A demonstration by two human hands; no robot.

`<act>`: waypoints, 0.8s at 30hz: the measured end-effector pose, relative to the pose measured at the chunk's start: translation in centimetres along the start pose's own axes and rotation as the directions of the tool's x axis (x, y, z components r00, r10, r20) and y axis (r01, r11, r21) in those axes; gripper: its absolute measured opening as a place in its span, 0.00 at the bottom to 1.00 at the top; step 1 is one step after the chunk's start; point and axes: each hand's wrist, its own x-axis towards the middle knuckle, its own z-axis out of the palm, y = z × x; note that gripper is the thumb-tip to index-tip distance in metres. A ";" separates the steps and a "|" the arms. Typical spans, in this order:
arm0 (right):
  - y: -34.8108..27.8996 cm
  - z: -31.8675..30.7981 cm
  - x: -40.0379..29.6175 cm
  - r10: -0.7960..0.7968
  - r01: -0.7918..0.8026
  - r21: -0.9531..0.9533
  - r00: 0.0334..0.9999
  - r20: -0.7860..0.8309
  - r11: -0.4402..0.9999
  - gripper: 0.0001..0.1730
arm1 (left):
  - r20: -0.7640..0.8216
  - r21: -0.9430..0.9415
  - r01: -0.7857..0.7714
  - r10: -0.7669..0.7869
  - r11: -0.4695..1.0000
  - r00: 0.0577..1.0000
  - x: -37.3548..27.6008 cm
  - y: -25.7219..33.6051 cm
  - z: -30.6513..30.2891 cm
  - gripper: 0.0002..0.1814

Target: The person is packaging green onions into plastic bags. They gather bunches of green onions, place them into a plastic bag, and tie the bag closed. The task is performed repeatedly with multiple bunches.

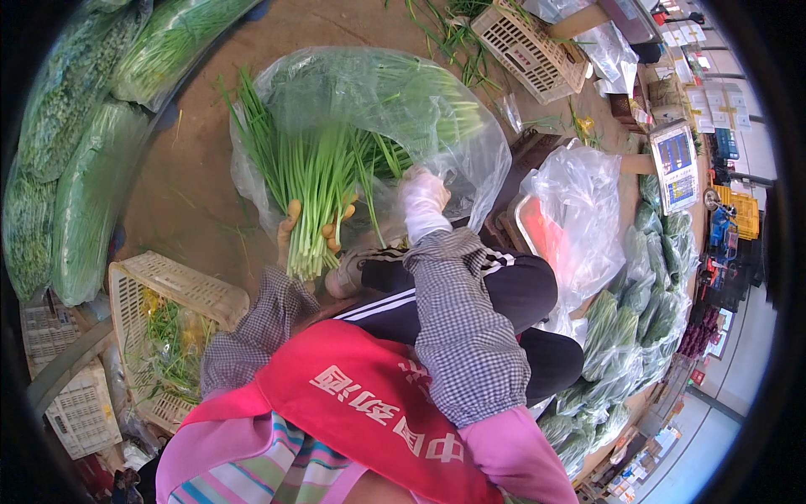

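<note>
My left hand point(288, 230), with tan-covered fingertips, grips a bunch of long green leafy stalks point(318, 183), likely garlic chives, around its pale cut ends. The stalk ends point towards me and the green tops lie into a large clear plastic bag point(497, 157). More green stalks point(434, 94) show through the film inside that bag. Wearing a white glove, my right hand point(425, 194) is curled on the near edge of the bag's opening. Its fingertips are partly hidden.
A cream plastic crate point(176, 283) with loose greens sits at the left; another crate point(529, 53) lies ahead. Filled bags of greens point(94, 208) are stacked at left, and more bags point(630, 327) at right. A scale display point(675, 167) stands beside crumpled plastic bags point(573, 208).
</note>
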 end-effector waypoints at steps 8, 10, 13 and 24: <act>2.3 0.7 2.2 -0.174 0.274 0.589 0.959 -0.222 0.760 0.12 | 0.063 -0.062 0.022 -0.019 0.998 0.998 0.3 0.2 0.6 0.47; -0.4 1.1 -0.6 -0.195 0.140 -0.243 0.955 -0.221 0.960 0.10 | 0.050 -0.057 0.007 -0.004 0.998 0.999 0.0 0.3 0.9 0.46; 2.3 5.1 3.2 -0.248 0.107 -0.475 0.937 -0.244 0.874 0.10 | 0.055 -0.072 0.028 -0.024 0.997 0.998 0.8 0.4 1.6 0.44; 1.3 -5.5 -6.7 -0.563 0.055 0.976 0.823 0.074 0.209 0.06 | 0.128 -0.191 -0.034 0.059 0.981 0.990 0.8 -2.2 2.4 0.40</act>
